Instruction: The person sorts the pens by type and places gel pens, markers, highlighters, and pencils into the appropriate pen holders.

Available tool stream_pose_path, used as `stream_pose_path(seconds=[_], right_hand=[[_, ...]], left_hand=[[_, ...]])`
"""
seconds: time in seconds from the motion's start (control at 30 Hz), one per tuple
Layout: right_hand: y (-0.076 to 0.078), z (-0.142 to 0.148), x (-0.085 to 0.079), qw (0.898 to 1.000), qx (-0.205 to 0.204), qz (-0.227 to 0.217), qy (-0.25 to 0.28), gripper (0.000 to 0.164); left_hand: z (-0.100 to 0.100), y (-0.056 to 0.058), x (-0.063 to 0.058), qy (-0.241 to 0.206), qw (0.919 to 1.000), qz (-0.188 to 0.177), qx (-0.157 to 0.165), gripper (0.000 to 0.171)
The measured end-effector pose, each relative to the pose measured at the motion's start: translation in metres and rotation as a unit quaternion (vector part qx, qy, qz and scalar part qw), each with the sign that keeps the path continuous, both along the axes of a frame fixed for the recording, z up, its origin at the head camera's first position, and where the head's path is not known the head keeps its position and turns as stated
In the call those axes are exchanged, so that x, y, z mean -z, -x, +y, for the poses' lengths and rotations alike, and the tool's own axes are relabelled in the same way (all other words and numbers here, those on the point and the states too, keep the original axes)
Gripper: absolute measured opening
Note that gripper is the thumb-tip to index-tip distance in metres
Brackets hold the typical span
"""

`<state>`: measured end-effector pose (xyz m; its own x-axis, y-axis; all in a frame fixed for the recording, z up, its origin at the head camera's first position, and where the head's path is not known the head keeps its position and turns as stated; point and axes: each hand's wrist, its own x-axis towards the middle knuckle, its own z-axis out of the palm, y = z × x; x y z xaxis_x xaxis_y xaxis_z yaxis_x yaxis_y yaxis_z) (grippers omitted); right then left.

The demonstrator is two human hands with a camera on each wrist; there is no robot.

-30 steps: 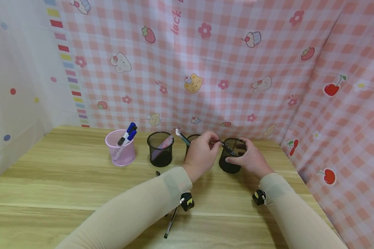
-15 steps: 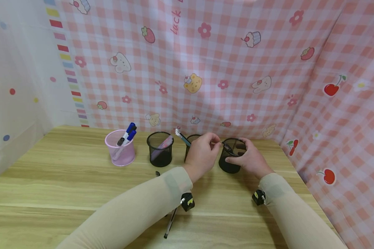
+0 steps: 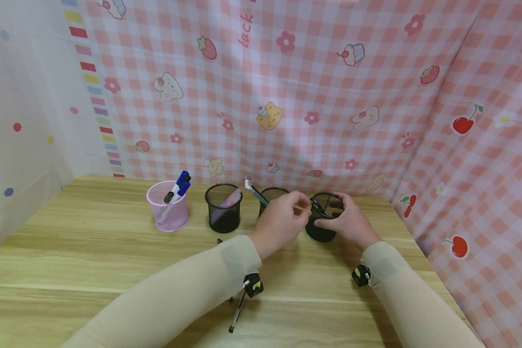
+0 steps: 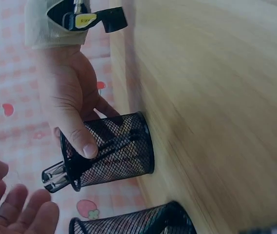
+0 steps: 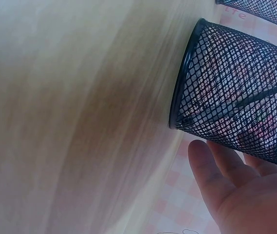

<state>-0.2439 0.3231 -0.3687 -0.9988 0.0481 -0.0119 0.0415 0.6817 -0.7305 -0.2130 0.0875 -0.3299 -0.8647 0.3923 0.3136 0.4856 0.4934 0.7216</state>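
Observation:
My right hand grips the rightmost black mesh pen holder, its thumb across the near side by the rim. Pens lean in that holder, their clear-and-black ends poking above the rim; the mesh shows slim dark shafts inside. Just left of it is my left hand, its fingers loosely bent and apart from the pens, with nothing held in the left wrist view. Behind the left hand, another black mesh holder is partly hidden; a teal pencil-like stick with a pale knobbly top leans from it.
Further left stand a black mesh holder with a pinkish-purple item and a pink holder with blue- and black-capped markers. A clear pen lies on the wooden table, near another partly hidden under the left forearm. Checked cloth hangs behind.
The pen that my left fingers pinched has slid down into the rightmost holder and been let go. My left hand has drawn slightly down and back; the right hand stays put.

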Motion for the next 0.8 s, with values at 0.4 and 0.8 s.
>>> stream_pose_path(seconds=[0.4, 0.8], right_hand=[[0.002, 0.001, 0.002, 1.0, -0.001, 0.006, -0.012, 0.114], [0.002, 0.002, 0.002, 1.0, -0.006, 0.01, -0.014, 0.116]], left_hand=[[-0.049, -0.015, -0.005, 0.23, 0.972, 0.014, 0.044, 0.027], [-0.12, -0.01, 0.019, 0.392, 0.919, -0.043, -0.004, 0.035]])
